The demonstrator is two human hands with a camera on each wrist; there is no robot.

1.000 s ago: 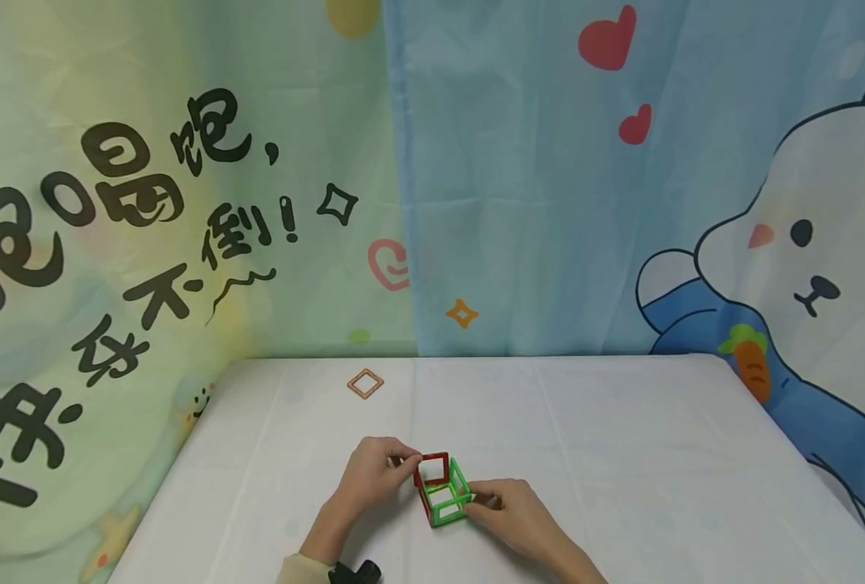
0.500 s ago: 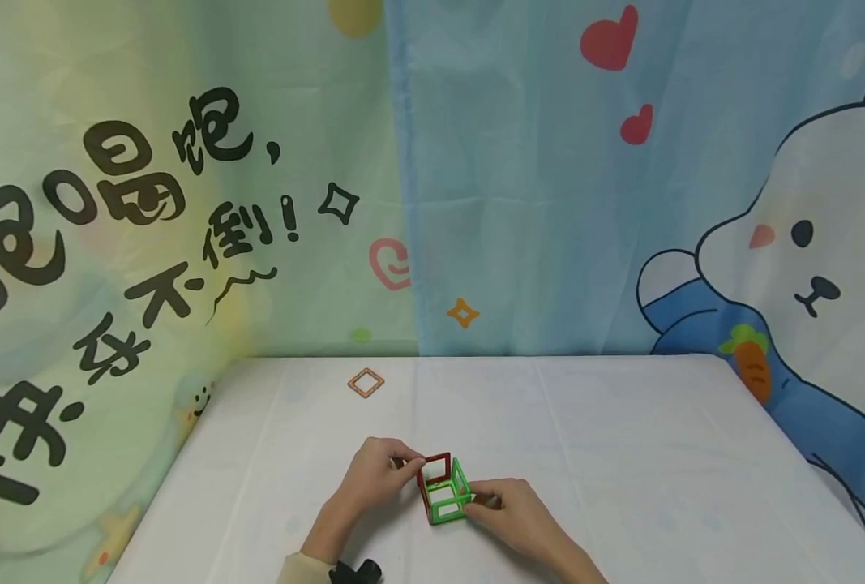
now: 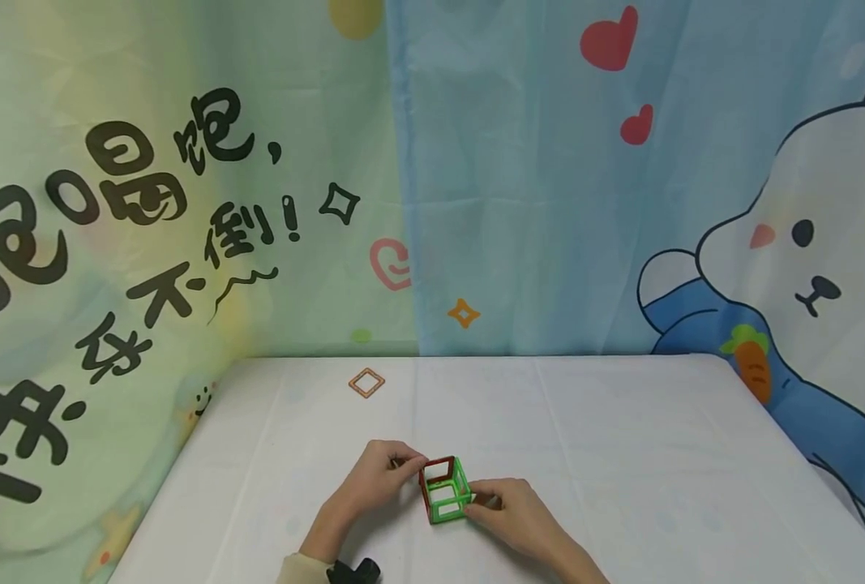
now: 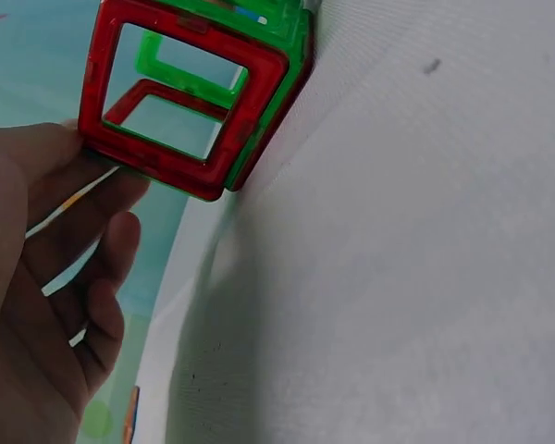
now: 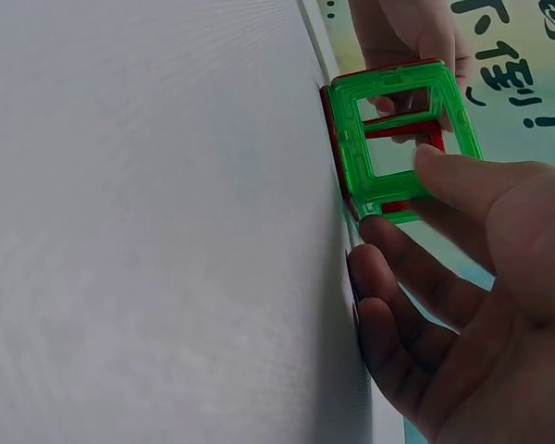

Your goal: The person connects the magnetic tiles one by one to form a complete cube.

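Observation:
Red and green magnetic tiles, square window frames, stand joined as a small box on the table (image 3: pixel 622 454). My left hand (image 3: pixel 375 485) pinches a corner of a red magnetic tile (image 4: pixel 157 166) on the box's far left. On the near right, my right hand (image 3: pixel 516 517) holds a green magnetic tile (image 5: pixel 350 139) between thumb and fingers. In the head view the red tile's edge meets the upright green side. The right wrist view shows the left hand (image 5: pixel 407 28) beyond the box. Parts of the far tiles are hidden behind the near ones.
An orange square tile (image 3: pixel 366 395) lies flat near the table's back edge, left of centre. A printed curtain (image 3: pixel 520 243) hangs just behind the table. A black device (image 3: pixel 354 572) sits at the left wrist.
My left hand has shifted slightly right with the red tile. The gap between that tile and the upright green one has closed. My right hand has stayed nearly still.

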